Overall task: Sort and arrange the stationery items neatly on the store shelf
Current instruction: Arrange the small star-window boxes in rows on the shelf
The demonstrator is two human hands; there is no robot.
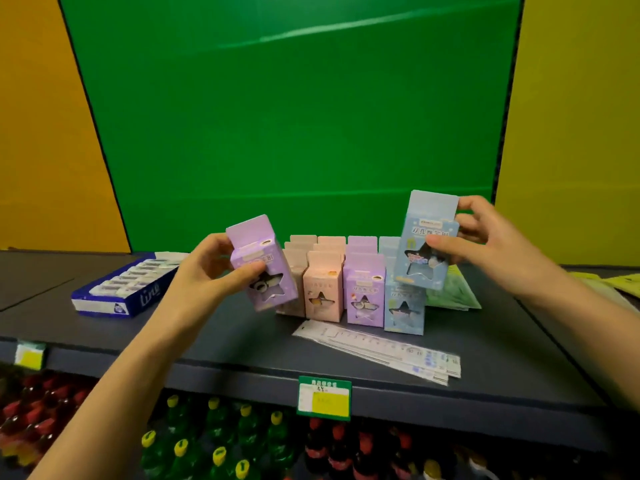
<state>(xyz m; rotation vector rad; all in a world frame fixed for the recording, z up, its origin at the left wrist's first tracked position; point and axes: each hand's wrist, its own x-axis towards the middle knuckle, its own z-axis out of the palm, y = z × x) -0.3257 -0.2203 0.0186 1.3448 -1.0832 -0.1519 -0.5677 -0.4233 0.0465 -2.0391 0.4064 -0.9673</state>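
My left hand [207, 268] grips a purple star-window box [264, 263], tilted, above the dark shelf [242, 344], just left of the rows. My right hand [485, 237] holds a light blue box [427, 242] raised over the blue row. On the shelf stand rows of small boxes: pink ones [322, 292], purple ones [365, 296] and a blue one [403, 313] at the front. Packaged rulers [377, 348] lie flat in front of the rows.
A blue tray of erasers [124, 289] lies at the left of the shelf. Green packets [450, 292] lean behind the blue row, yellow packets [620, 285] at far right. A price tag [323, 398] hangs on the shelf edge; bottles [214, 441] stand below.
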